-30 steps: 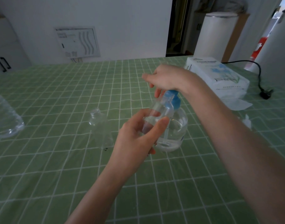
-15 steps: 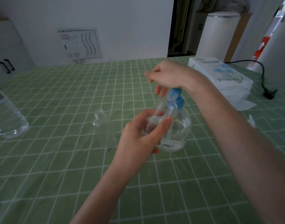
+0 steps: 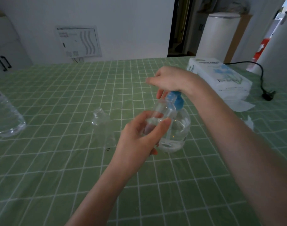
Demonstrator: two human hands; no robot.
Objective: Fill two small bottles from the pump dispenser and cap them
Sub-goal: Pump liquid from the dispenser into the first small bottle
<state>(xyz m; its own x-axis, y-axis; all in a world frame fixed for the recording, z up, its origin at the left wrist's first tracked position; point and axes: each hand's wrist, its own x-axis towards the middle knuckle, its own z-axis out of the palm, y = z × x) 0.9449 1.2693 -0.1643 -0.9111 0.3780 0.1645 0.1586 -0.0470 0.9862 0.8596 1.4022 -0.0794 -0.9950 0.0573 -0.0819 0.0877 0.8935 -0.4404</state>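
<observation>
A clear pump dispenser (image 3: 178,131) with a blue pump head stands in the middle of the green checked table. My right hand (image 3: 168,79) rests on top of the pump head, its fingers curled over it. My left hand (image 3: 139,136) grips a small clear bottle (image 3: 162,111) and holds it tilted, with its open neck just under the pump spout. A little liquid shows in that bottle. A second small clear bottle (image 3: 103,126) stands uncapped on the table to the left of my hands. No caps are visible.
A large clear water bottle (image 3: 4,116) stands at the left edge. A white tissue pack (image 3: 217,75) lies at the back right, with loose tissue (image 3: 240,105) in front of it and a black cable and plug (image 3: 268,93) beyond. The table (image 3: 58,168) is covered with green checked cloth.
Both hands, the small bottle and the dispenser stay in the same pose. Only the camera has shifted slightly.
</observation>
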